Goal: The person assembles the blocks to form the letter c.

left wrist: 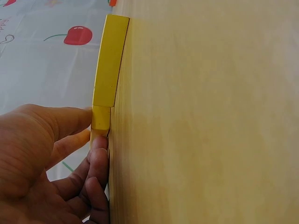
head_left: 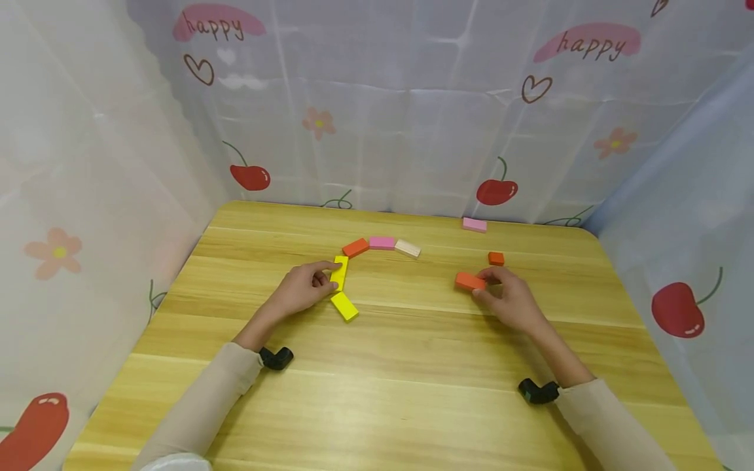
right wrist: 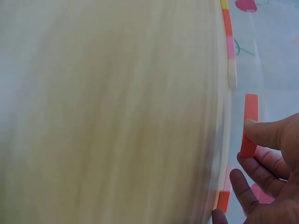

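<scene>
Part of a curved row of wooden blocks, the upper yellow block (head_left: 340, 271) lies flat between the thumb and index finger of my left hand (head_left: 302, 288). Against its near end sits the lower yellow block (head_left: 344, 307), angled toward the right. From the far end the row continues with an orange-red block (head_left: 356, 248), a pink block (head_left: 382, 243) and a plain wood block (head_left: 408, 248). My right hand (head_left: 509, 299) pinches another orange-red block (right wrist: 251, 107) by one end; the right wrist view shows it raised off the table, its other fingers spread below.
Just beyond my right hand lies a small orange-red block (head_left: 496, 258). A second pink block (head_left: 474, 225) is near the back edge of the wooden table (head_left: 389, 392). Printed curtains (head_left: 400, 144) hang behind the table and along both sides.
</scene>
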Demonstrator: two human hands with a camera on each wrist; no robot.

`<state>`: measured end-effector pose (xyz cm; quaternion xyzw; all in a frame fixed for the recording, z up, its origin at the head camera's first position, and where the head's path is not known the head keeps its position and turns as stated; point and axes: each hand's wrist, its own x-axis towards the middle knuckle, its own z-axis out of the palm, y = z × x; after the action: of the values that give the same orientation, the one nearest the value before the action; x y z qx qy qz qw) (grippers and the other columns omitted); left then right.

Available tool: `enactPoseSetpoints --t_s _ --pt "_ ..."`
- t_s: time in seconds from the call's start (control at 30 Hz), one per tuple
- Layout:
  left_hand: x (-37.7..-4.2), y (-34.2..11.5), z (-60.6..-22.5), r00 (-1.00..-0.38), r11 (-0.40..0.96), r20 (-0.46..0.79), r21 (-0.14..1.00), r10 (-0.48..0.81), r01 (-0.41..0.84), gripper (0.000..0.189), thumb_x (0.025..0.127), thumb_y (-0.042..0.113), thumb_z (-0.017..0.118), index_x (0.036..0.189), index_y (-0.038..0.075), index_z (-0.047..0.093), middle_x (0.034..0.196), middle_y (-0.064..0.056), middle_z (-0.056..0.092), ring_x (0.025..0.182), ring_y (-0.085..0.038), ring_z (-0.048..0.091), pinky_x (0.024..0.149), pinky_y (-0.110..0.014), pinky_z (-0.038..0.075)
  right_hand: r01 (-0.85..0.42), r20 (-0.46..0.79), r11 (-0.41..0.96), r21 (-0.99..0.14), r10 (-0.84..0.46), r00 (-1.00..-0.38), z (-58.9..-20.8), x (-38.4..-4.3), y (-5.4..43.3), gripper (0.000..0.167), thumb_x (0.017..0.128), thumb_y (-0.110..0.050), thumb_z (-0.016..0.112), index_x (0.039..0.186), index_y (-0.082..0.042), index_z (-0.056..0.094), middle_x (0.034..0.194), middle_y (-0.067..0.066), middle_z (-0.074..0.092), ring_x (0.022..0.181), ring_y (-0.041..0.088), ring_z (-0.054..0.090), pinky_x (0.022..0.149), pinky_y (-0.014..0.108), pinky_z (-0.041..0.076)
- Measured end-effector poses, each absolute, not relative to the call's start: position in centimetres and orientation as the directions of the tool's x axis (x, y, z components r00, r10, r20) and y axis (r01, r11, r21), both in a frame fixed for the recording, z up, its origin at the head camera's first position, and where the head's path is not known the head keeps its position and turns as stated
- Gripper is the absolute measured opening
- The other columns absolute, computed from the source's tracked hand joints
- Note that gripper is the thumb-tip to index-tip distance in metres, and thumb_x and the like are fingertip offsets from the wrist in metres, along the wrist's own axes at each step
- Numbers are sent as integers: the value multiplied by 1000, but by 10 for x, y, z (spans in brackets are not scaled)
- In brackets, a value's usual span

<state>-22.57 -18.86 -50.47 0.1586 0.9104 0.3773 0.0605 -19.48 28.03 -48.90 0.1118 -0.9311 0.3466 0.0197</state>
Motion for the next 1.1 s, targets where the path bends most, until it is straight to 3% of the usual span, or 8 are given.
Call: enactPoseSetpoints --t_s 0.2,0.5,1.1 --pt "-226 -189 -505 -941 662 9 709 339 245 45 102 26 74 146 16 68 94 -2 72 75 -16 58 68 -27 47 -284 150 734 -617 -245 -958 -492 -193 266 32 100 -14 77 127 2 68 125 23 71 118 43 66 106 62 51" --pt "-226 -188 -504 -944 668 8 704 330 239 46 102 27 74 146 16 68 95 -2 73 77 -16 60 70 -29 49 -295 126 715 -634 -280 -952 -494 -186 242 31 99 -15 79 126 -2 69 126 18 72 123 39 65 111 59 48" --pt "-227 -190 -506 -941 662 5 709 338 242 45 103 26 74 146 16 68 95 -2 72 76 -16 59 70 -28 48 -361 133 680 -638 -365 -922 -494 -176 207 29 98 -13 79 124 -4 71 123 14 73 120 35 68 108 56 53"
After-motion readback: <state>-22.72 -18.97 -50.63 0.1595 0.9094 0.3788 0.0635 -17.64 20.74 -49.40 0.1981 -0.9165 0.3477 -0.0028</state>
